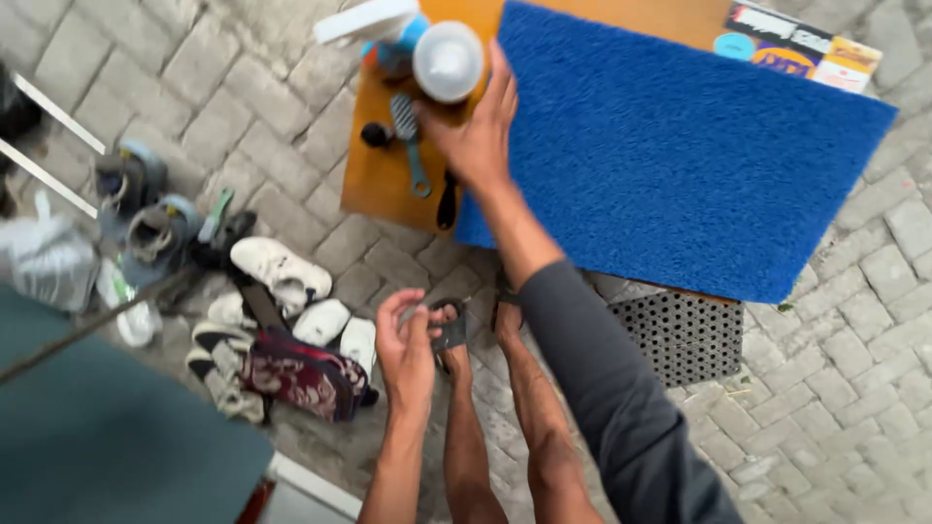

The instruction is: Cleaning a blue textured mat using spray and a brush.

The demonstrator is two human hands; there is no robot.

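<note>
Only one view here, the head camera looking straight down. The top edge of the frame cuts off a white spray bottle (367, 19) and some colourful packets (796, 49) at upper right, and the blur makes the small stuff hard to read. The dark bit near the left hand (406, 342) could be a sandal strap, honestly can't tell.

Ground is grey paving bricks (854, 388). A low wooden table (379, 175) sits at top centre with a blue mat (670, 155) over most of it. Shoes (282, 272) are piled at centre left.

The right hand (478, 131) stretches up the frame, arm in a grey sleeve, fingers wrapped on a white round container (448, 60) at the table's top edge, next to a grey brush (410, 146). Left hand hangs lower centre, fingers loosely curled, gripping nothing that I can see.
</note>
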